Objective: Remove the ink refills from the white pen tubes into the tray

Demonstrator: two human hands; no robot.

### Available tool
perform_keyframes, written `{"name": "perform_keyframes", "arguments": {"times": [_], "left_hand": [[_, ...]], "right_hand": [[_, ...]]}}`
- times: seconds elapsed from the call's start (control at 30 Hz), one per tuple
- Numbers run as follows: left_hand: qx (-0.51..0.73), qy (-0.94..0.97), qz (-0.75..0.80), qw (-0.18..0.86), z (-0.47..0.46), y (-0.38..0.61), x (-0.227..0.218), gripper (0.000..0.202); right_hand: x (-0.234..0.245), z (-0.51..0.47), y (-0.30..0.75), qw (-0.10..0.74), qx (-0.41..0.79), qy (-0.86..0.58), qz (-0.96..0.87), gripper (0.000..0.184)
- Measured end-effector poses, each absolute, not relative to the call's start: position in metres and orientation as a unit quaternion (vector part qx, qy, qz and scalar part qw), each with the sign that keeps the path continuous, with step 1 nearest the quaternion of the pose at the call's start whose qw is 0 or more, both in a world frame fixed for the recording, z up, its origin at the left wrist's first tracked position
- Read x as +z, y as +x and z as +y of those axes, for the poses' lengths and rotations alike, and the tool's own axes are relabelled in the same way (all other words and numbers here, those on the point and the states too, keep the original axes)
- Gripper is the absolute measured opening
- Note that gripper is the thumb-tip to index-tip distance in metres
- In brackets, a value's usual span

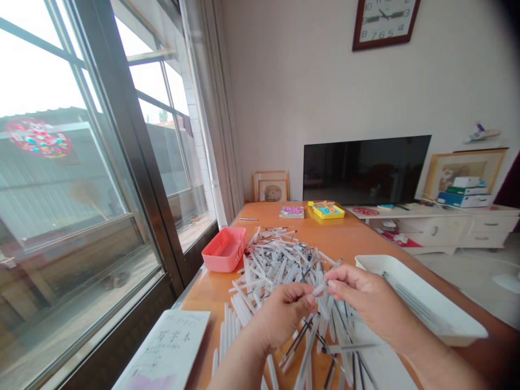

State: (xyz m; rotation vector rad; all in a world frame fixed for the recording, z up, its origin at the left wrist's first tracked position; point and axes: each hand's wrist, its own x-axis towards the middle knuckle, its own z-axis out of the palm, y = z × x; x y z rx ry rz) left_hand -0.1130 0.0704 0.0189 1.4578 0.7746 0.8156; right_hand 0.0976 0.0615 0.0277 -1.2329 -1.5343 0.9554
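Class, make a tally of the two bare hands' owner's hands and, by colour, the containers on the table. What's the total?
Hands: 2 (left hand, right hand)
Pink box: 1
White tray: 1
Yellow box: 1
Total: 5
Pen parts: too heaped to count.

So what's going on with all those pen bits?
A person's left hand and right hand hold a pale tube between their fingertips. A messy pile of pen parts lies on the orange table. The pink box sits beside it, and the white tray holds slim grey sticks.
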Motion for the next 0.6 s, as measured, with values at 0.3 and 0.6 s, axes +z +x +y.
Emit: {"name": "perform_keyframes", "arguments": {"times": [0.3,0.6], "left_hand": [[0.349,0.635,0.333,0.604,0.0703,-0.1134,0.0222,0.038],[0.348,0.630,0.331,0.611,0.0702,-0.1123,0.0227,0.044]], "right_hand": [[0.0222,0.0646,0.0979,0.446,0.356,-0.510,-0.644,0.032],[0.0215,0.0629,0.0989,0.448,0.336,-0.515,-0.649,0.033]]}}
